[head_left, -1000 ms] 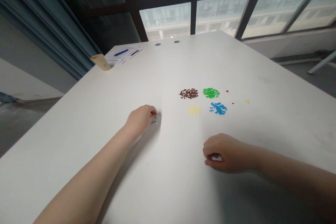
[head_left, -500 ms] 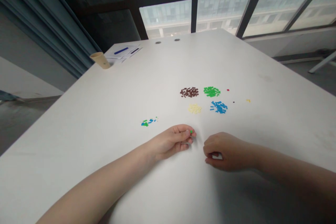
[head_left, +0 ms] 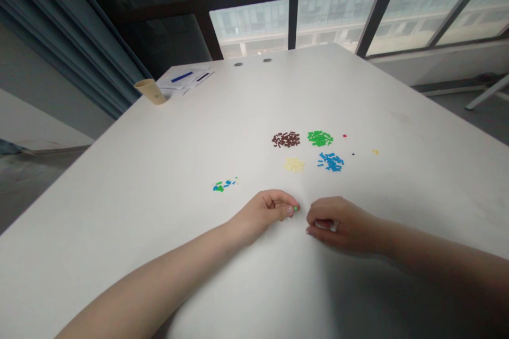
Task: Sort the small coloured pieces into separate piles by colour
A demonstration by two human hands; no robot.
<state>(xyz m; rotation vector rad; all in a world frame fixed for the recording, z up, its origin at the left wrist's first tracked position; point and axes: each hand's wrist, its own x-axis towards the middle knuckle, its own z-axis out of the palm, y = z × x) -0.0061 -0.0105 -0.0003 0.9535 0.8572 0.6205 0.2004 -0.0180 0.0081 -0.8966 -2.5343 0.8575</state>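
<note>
My left hand (head_left: 260,215) is closed in a pinch over the white table. Between its thumb and forefinger sits a small green building brick (head_left: 295,208). My right hand (head_left: 338,222) hovers just to the right, apart from the left one. Its fingers are curled and a gap shows between them and the thumb; I see nothing held there. Beyond the hands lie sorted piles of tiny bricks: brown (head_left: 286,140), green (head_left: 320,139), pale yellow (head_left: 294,164) and blue (head_left: 331,162). Left of my left hand is a small mixed group (head_left: 225,185) of mostly blue and green pieces.
A red piece (head_left: 344,136), a black piece (head_left: 353,154) and some yellow pieces (head_left: 375,152) lie right of the piles. A paper cup (head_left: 151,92) stands at the table's left edge, beside papers (head_left: 191,77) with a blue pen (head_left: 182,77). Windows rise behind the table.
My left thumb and forefinger have turned, bringing the green brick slightly down and right. The right thumb has moved up and a little left. The piles are unchanged.
</note>
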